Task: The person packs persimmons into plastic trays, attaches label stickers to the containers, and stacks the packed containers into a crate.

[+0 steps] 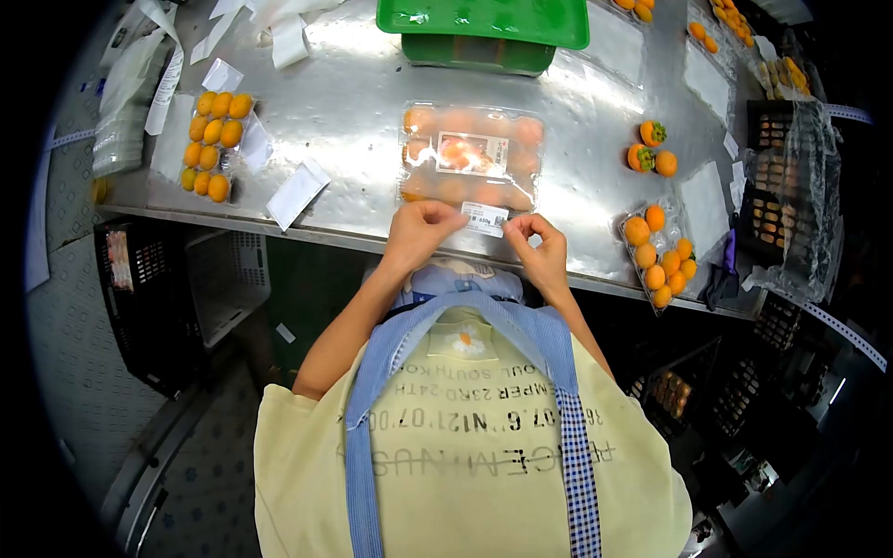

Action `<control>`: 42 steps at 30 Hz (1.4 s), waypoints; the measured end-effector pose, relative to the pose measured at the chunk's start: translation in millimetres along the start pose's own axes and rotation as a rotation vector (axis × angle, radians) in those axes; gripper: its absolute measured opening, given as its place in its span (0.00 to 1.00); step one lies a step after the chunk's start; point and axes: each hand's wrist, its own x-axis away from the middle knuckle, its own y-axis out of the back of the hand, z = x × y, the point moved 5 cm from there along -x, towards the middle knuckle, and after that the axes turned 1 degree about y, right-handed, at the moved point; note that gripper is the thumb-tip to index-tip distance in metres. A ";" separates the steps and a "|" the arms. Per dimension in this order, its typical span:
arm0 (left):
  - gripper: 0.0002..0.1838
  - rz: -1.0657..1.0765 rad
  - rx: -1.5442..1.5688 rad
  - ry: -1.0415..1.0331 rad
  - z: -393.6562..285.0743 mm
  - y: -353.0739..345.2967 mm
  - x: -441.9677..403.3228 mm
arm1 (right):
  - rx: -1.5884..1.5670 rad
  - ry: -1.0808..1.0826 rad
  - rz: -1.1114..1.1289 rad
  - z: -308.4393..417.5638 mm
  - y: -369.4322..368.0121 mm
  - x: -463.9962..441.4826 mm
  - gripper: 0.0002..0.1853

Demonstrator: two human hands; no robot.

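Note:
A white printed label (485, 219) is stretched between my two hands at the near edge of a clear plastic fruit pack (524, 181). My left hand (423, 234) pinches its left end, and my right hand (541, 246) pinches its right end. Whether the label touches the pack cannot be made out. Round orange fruits show through the closed lid, which bears a larger picture label (472, 153) in its middle. The pack lies flat on the metal table (349, 121), just in front of my body.
A green tray (484, 20) sits on a container at the back. Packs of orange fruit (212, 144) lie left, and another pack (660, 260) lies right near loose persimmons (652, 135). A folded paper (298, 192) lies left of centre. Black crates (144, 298) stand below.

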 end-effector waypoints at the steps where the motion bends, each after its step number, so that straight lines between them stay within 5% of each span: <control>1: 0.10 -0.027 -0.037 -0.010 -1.4 -3.2 -5.4 | 0.014 -0.001 -0.023 -2.7 2.6 -4.9 0.06; 5: 0.15 -0.137 -0.219 -0.087 -1.3 -13.5 -30.2 | 0.085 0.041 -0.102 -1.8 10.8 -25.6 0.08; 11: 0.10 -0.194 -0.393 -0.178 -19.1 -25.7 -41.7 | 0.199 -0.008 -0.140 -21.7 20.1 -46.1 0.08; 14: 0.14 -0.183 -0.520 -0.088 -19.0 -27.8 -44.5 | 0.230 -0.015 -0.129 -24.5 20.2 -49.5 0.08; 42: 0.11 -0.196 -0.621 -0.106 -32.7 -30.9 -44.5 | 0.265 -0.024 -0.130 -21.2 16.2 -51.6 0.07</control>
